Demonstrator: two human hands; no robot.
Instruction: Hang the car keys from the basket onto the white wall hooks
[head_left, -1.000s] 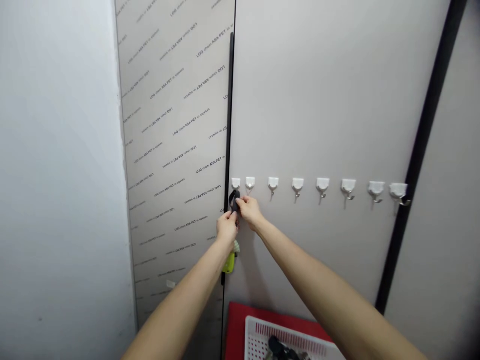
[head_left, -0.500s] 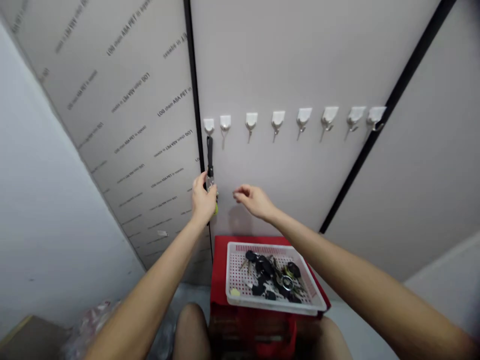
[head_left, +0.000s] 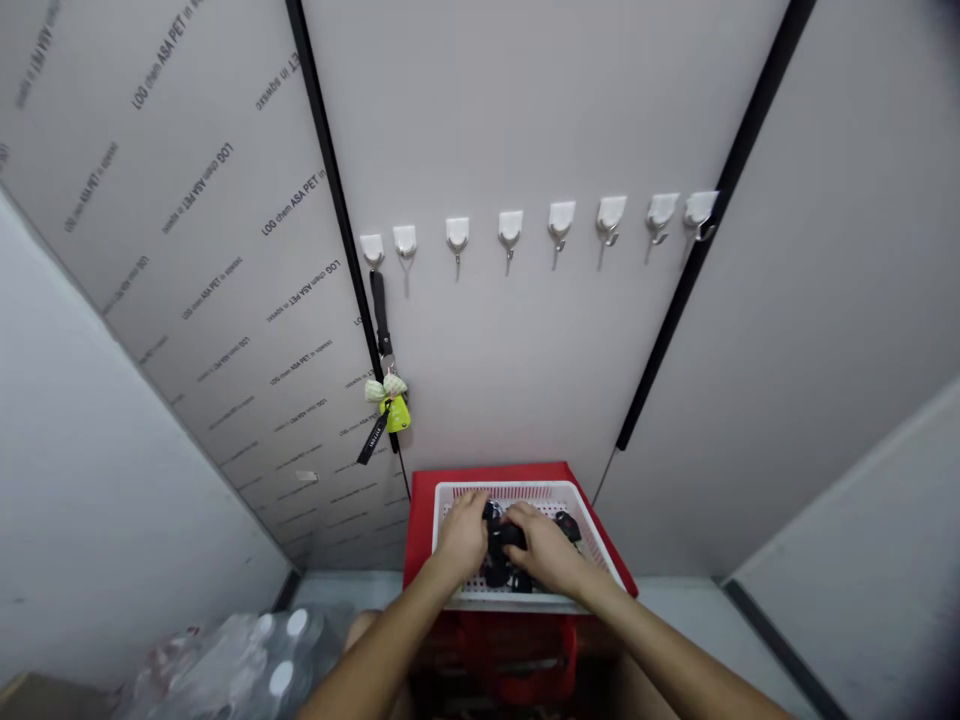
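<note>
while a white basket [head_left: 536, 491] holds dark keys [head_left: 568, 525], left hand [head_left: 463, 533] and right hand [head_left: 546, 545] curl inside (whether gripping, can't tell).

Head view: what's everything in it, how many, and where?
Hook panel: one, light grey, centre.
Hooks: eight, white, across it.
Keychain: one, black and yellow-green, hanging from leftmost hook.
Strips: two, black, flanking the hooks.
Lettered panel: one, grey, left.
Plain panel: one, grey, right.
Walls: two, pale, either side.
Stand: one, red, below centre.
Basket: one, white, on stand.
Key fobs: several, black, in basket.
Bottles: at least three, clear, white-capped, lower left.
Box: one, brown, bottom-left corner.
Left hand, right hand: two, bare, in basket.
Legs: two, partly hidden, bottom.
</note>
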